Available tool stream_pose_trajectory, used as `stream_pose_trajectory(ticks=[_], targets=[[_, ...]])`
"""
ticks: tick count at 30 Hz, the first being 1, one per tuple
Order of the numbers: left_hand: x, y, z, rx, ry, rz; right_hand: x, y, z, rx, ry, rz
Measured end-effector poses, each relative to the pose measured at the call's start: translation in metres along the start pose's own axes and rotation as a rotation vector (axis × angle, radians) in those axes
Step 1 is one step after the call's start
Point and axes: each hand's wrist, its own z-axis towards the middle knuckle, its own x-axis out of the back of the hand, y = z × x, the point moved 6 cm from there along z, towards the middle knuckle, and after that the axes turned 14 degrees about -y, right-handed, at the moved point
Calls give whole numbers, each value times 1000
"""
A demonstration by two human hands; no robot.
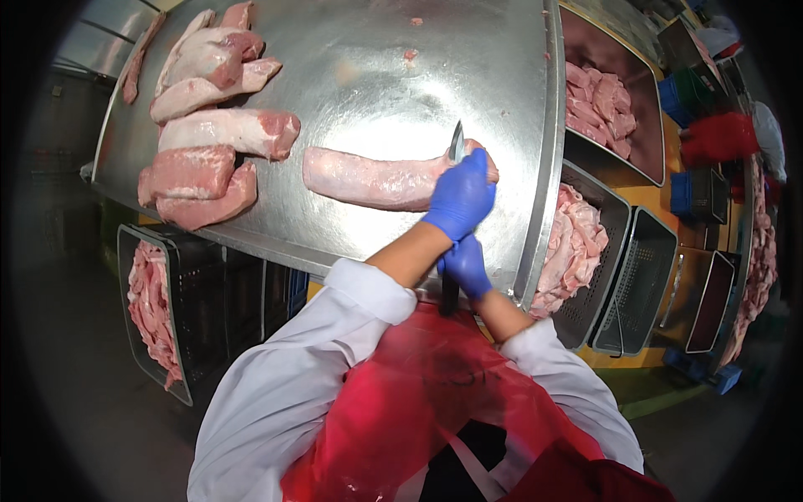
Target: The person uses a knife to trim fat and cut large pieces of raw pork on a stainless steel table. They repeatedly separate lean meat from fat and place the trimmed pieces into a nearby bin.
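A long pale pork loin (368, 176) lies across the steel table (360, 238) in front of me. My left hand (460, 197), in a blue glove, is closed over its right end. From beyond those fingers a knife (457, 142) points its bright blade away from me; its grip is hidden. Close to me, at the table's edge, my right hand (468, 266), also gloved in blue, is closed around a black handle (449, 294). Whether handle and blade belong together cannot be seen. The two hands almost touch.
Several thick cuts of meat (213, 130) lie at the table's left. Right of the table stand a metal bin (652, 159) and a dark crate (577, 322), both with meat, plus an unfilled grey crate (644, 276). Another meat-filled crate (180, 335) stands at left.
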Motion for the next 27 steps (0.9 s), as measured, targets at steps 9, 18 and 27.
stream_pose_trajectory(ticks=[9,18,27], targets=[[6,38,2,-124,165,-72,-45,11,-1,-217,134,207],[14,65,-1,-166,125,-158,-57,-4,56,-194,206,196],[43,98,-6,-260,183,-254,-106,-42,61,37,123,360]])
